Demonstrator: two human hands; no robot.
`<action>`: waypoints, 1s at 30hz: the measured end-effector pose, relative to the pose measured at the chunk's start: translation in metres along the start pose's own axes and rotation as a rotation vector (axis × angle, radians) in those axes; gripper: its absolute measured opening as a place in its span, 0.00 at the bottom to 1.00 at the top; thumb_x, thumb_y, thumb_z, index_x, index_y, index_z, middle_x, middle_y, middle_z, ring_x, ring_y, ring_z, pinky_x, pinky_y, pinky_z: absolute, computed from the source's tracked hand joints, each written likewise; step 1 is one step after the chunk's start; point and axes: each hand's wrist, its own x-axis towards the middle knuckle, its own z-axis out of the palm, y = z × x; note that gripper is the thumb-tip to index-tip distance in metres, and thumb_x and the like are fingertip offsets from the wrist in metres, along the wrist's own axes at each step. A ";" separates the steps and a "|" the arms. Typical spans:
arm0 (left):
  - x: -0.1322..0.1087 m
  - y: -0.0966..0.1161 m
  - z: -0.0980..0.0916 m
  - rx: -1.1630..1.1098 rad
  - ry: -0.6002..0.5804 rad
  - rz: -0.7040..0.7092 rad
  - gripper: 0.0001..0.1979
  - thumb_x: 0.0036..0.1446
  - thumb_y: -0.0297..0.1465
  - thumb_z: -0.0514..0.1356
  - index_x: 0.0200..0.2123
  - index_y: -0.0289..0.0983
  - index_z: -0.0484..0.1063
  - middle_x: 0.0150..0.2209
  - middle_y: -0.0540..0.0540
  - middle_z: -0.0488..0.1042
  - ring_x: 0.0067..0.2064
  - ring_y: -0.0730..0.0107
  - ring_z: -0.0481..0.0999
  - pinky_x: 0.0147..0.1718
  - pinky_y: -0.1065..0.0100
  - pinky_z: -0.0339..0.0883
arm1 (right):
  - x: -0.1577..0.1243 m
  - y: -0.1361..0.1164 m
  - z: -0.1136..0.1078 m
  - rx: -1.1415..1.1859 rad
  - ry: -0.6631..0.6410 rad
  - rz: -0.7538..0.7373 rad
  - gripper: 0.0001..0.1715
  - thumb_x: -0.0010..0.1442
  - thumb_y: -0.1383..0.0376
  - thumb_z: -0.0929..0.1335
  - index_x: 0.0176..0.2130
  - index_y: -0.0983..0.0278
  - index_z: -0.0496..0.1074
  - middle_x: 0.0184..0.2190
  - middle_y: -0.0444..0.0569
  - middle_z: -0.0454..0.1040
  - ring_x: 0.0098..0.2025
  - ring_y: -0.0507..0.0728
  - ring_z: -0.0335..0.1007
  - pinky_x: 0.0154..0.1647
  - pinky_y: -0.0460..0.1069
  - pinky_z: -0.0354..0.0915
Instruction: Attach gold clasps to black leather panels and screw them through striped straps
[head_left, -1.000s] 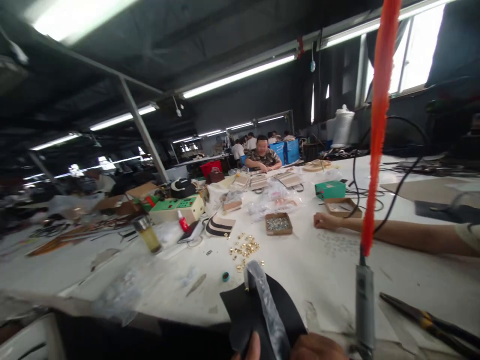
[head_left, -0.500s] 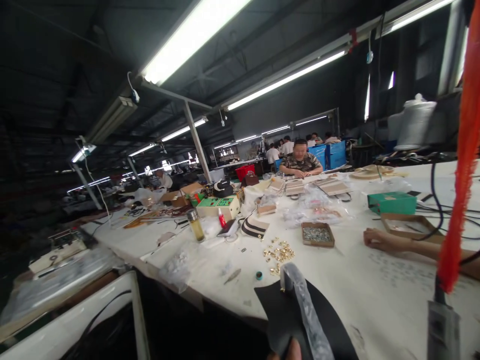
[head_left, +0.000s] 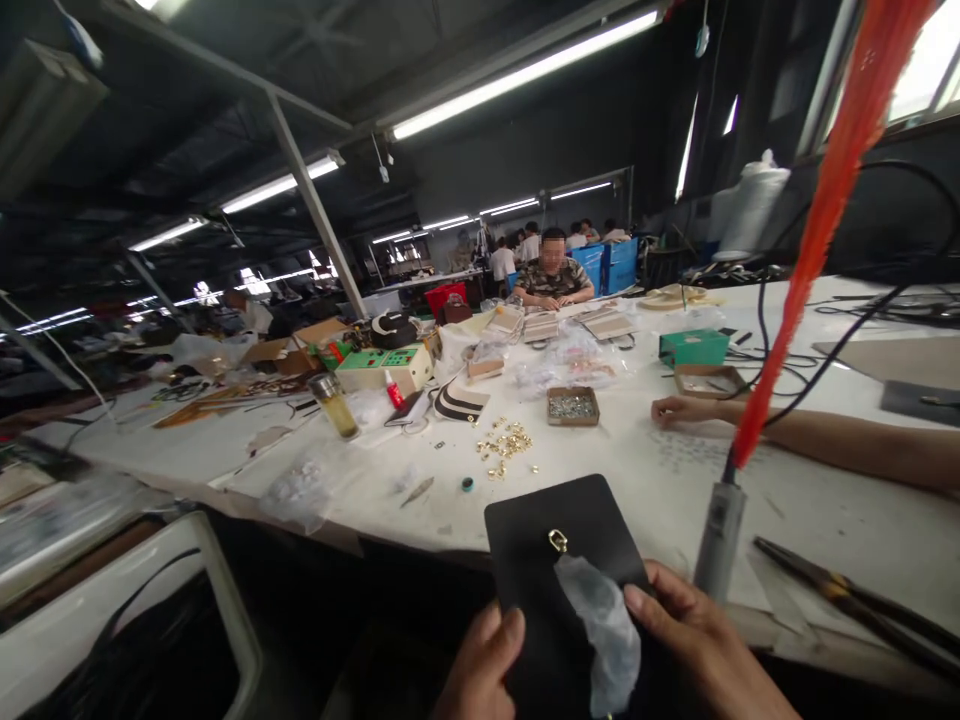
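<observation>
A stiff black panel (head_left: 525, 545) with rounded corners is held tilted at the near edge of the table. My left hand (head_left: 484, 665) is closed on its left edge, thumb on the front face. On its right edge, my right hand (head_left: 697, 630) pinches the panel with the thumb in front. A gold ring fitting (head_left: 557, 541) stands on the panel's upper face. From it hangs a strap (head_left: 604, 625) wrapped in cloudy plastic film, curving down between my hands. The panel's lower part is dark and partly out of frame.
Gold fittings (head_left: 510, 442) lie scattered beyond the panel, beside a box of small metal parts (head_left: 573, 407). Another person's forearm (head_left: 795, 435) rests on the table. Long-handled pliers (head_left: 832, 585) lie at right. A red-wrapped cord (head_left: 806, 270) hangs with a grey tool (head_left: 721, 530).
The panel has turned, so its squared end and gold ring now show. Both hands are now in view on it; before, only a thumb showed. The camera has swung right.
</observation>
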 end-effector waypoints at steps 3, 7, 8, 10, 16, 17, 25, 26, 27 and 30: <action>0.013 0.013 0.012 -0.085 0.067 0.018 0.24 0.59 0.42 0.73 0.52 0.33 0.83 0.54 0.33 0.84 0.66 0.37 0.75 0.73 0.43 0.55 | -0.008 0.004 0.000 -0.166 -0.002 -0.025 0.24 0.65 0.44 0.74 0.43 0.62 0.81 0.36 0.49 0.81 0.39 0.60 0.78 0.40 0.51 0.73; 0.027 0.010 0.017 0.051 0.198 0.014 0.26 0.60 0.43 0.73 0.55 0.32 0.81 0.55 0.33 0.83 0.64 0.41 0.78 0.70 0.47 0.62 | -0.010 0.000 -0.002 -0.447 0.351 -0.304 0.21 0.66 0.48 0.75 0.51 0.58 0.79 0.46 0.50 0.81 0.44 0.60 0.79 0.44 0.51 0.74; 0.029 0.008 0.017 0.107 0.201 0.025 0.28 0.60 0.45 0.72 0.56 0.32 0.81 0.56 0.33 0.83 0.63 0.41 0.78 0.69 0.47 0.65 | -0.009 -0.005 -0.002 -0.539 0.445 -0.443 0.19 0.66 0.51 0.75 0.51 0.57 0.79 0.47 0.49 0.81 0.44 0.59 0.79 0.44 0.50 0.74; 0.029 0.005 0.016 0.266 0.195 0.053 0.30 0.62 0.49 0.70 0.57 0.32 0.81 0.56 0.34 0.83 0.62 0.42 0.79 0.65 0.51 0.69 | -0.006 -0.016 0.001 -0.710 0.459 -0.683 0.12 0.67 0.57 0.75 0.49 0.56 0.79 0.44 0.48 0.80 0.42 0.57 0.78 0.44 0.49 0.73; 0.026 0.015 0.021 0.688 0.057 0.125 0.27 0.70 0.52 0.60 0.57 0.37 0.81 0.55 0.42 0.84 0.58 0.50 0.80 0.59 0.62 0.70 | 0.012 -0.044 0.015 -0.921 0.000 -0.680 0.09 0.72 0.62 0.72 0.51 0.58 0.79 0.41 0.48 0.79 0.40 0.54 0.78 0.39 0.47 0.71; 0.026 0.016 0.021 0.715 0.039 0.128 0.27 0.71 0.52 0.58 0.57 0.37 0.82 0.54 0.43 0.84 0.56 0.51 0.80 0.58 0.63 0.70 | 0.014 -0.046 0.016 -0.966 -0.045 -0.672 0.10 0.73 0.62 0.71 0.53 0.57 0.79 0.42 0.48 0.79 0.40 0.54 0.78 0.39 0.48 0.71; 0.024 0.014 0.016 0.783 0.023 0.125 0.25 0.72 0.51 0.58 0.52 0.37 0.82 0.45 0.47 0.85 0.49 0.57 0.79 0.51 0.68 0.70 | 0.013 -0.043 0.013 -1.086 -0.150 -0.672 0.04 0.74 0.65 0.69 0.48 0.59 0.74 0.41 0.47 0.77 0.40 0.53 0.76 0.40 0.48 0.68; 0.024 0.014 0.016 0.783 0.032 0.123 0.25 0.72 0.51 0.58 0.52 0.36 0.83 0.45 0.46 0.85 0.49 0.57 0.79 0.51 0.68 0.70 | 0.013 -0.042 0.013 -1.058 -0.145 -0.672 0.02 0.73 0.66 0.69 0.47 0.59 0.73 0.41 0.47 0.77 0.39 0.53 0.76 0.41 0.48 0.68; 0.024 0.015 0.017 0.783 0.042 0.119 0.26 0.72 0.51 0.58 0.51 0.36 0.83 0.44 0.46 0.85 0.48 0.56 0.80 0.50 0.68 0.70 | 0.013 -0.040 0.012 -1.028 -0.146 -0.668 0.01 0.73 0.66 0.70 0.45 0.59 0.73 0.40 0.46 0.77 0.39 0.53 0.76 0.41 0.48 0.68; 0.024 0.016 0.018 0.770 0.041 0.114 0.26 0.72 0.52 0.57 0.52 0.36 0.83 0.45 0.46 0.85 0.49 0.56 0.80 0.51 0.68 0.70 | 0.015 -0.039 0.010 -0.973 -0.161 -0.642 0.02 0.73 0.64 0.71 0.44 0.58 0.73 0.40 0.46 0.76 0.39 0.53 0.76 0.41 0.47 0.68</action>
